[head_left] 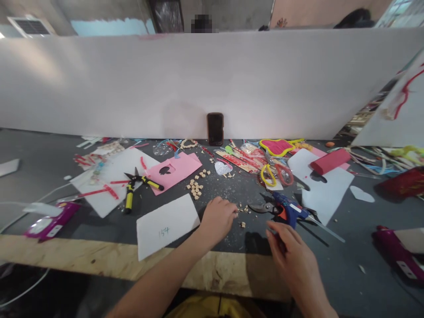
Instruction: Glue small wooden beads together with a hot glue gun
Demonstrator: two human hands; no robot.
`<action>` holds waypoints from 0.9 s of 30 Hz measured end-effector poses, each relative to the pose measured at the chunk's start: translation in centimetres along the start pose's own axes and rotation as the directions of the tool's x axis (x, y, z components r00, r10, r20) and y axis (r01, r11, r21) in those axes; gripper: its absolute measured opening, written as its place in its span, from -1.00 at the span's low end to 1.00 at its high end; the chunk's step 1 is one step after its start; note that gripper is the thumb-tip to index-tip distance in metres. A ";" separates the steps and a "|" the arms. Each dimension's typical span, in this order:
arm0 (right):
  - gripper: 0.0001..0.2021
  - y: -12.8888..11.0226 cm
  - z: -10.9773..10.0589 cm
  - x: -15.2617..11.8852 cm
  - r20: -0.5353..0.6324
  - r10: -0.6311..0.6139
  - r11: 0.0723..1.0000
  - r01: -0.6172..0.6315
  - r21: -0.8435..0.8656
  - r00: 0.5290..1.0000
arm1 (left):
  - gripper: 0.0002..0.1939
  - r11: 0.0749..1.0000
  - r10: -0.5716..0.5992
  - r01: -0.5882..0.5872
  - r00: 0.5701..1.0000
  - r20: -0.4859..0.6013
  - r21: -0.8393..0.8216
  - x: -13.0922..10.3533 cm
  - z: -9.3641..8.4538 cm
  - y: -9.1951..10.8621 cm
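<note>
My left hand [218, 216] rests low over the dark table [228, 190], its fingers curled beside small pale pieces [243, 225]; what its fingertips hold, if anything, is hidden. To the right, my right hand [287, 247] is above the table near its front edge, thumb and fingers bent with a gap showing between them. Just beyond it lies a blue glue gun [291, 211], next to pruning shears [261, 207]. A pile of small pale pieces [195, 189] sits past my left hand. White card [168, 225] marked "154" lies left of my left wrist.
A phone [215, 129] leans on the white partition [185, 84]. Yellow-handled pliers [129, 194] lie on the left, near pink card [175, 172]. Scissors [268, 175], striped sticks [236, 161] and a red roll [330, 161] lie toward the back right. Purple power strips [53, 221] flank the workspace.
</note>
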State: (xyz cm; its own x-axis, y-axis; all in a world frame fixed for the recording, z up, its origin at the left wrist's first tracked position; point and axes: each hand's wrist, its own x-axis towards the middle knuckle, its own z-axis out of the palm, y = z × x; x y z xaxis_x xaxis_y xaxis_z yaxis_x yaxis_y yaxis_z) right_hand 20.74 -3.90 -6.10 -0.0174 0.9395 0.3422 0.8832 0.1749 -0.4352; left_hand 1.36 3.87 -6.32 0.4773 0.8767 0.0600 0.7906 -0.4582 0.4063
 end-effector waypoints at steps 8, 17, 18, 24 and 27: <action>-0.57 3.4 -1.9 -0.3 -0.048 0.320 0.924 -0.323 -0.205 0.946 | -0.85 1.000 -0.011 0.011 1.000 0.013 0.023 1.0 1.0 0.4; -0.55 4.2 -1.4 2.1 0.071 0.554 0.827 -0.538 -0.165 0.829 | -0.82 0.999 -0.034 0.033 0.999 -0.028 -0.039 0.2 -0.2 0.7; -0.57 4.3 -1.6 2.2 0.072 0.565 0.822 -0.553 -0.134 0.822 | -0.83 0.996 -0.047 0.044 0.998 -0.040 -0.081 0.0 -0.5 0.6; -0.63 3.7 -1.9 1.3 0.032 0.621 0.723 -0.588 0.363 0.783 | -0.85 0.761 -0.245 0.192 0.969 -0.001 -0.620 -1.4 -1.1 0.0; -0.70 2.3 -1.4 0.5 0.193 0.599 0.496 -0.550 0.672 0.777 | -0.87 0.636 -0.291 0.202 0.957 0.010 -0.744 -1.5 -0.5 -0.3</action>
State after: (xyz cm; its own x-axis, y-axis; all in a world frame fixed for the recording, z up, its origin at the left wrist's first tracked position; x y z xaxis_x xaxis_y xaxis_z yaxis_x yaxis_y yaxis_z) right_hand 23.43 -3.45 -5.83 0.4251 0.8916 -0.1557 0.1331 -0.2317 -0.9636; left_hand 0.17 2.77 -6.07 0.2301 0.9707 -0.0701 0.3138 -0.0058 0.9495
